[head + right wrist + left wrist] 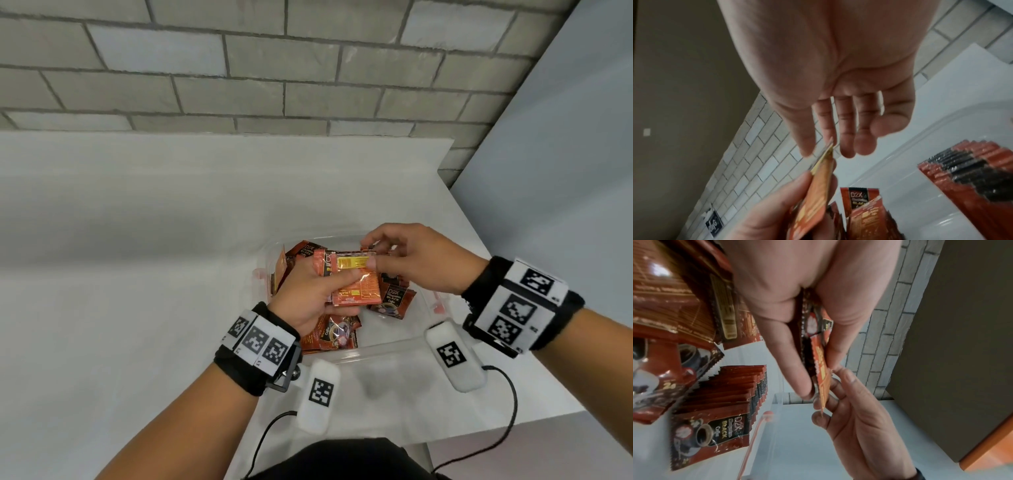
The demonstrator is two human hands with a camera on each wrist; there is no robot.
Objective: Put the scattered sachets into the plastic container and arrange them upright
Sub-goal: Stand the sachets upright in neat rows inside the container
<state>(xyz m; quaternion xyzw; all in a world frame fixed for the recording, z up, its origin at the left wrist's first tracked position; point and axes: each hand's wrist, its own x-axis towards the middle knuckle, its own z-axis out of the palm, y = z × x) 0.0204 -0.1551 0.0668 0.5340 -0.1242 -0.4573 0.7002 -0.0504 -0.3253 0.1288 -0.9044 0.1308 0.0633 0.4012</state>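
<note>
A clear plastic container [387, 344] sits on the white table and holds several red-brown coffee sachets. Some lie loose [334, 334]; in the left wrist view a row stands upright [725, 394] against one wall. My left hand [342, 287] grips a small stack of sachets [356, 291] above the container, thumb across the front one. My right hand [368, 258] pinches the top edge of that front sachet [819, 186] between thumb and index finger. The right wrist view shows the upright row [972, 170] to the right.
The white table [137, 274] stretches left and back to a grey brick wall [239, 85]. Its right edge [513, 298] runs close beside the container, with a pale panel [565, 171] beyond. Black cables [510, 421] hang from my wrists near the front edge.
</note>
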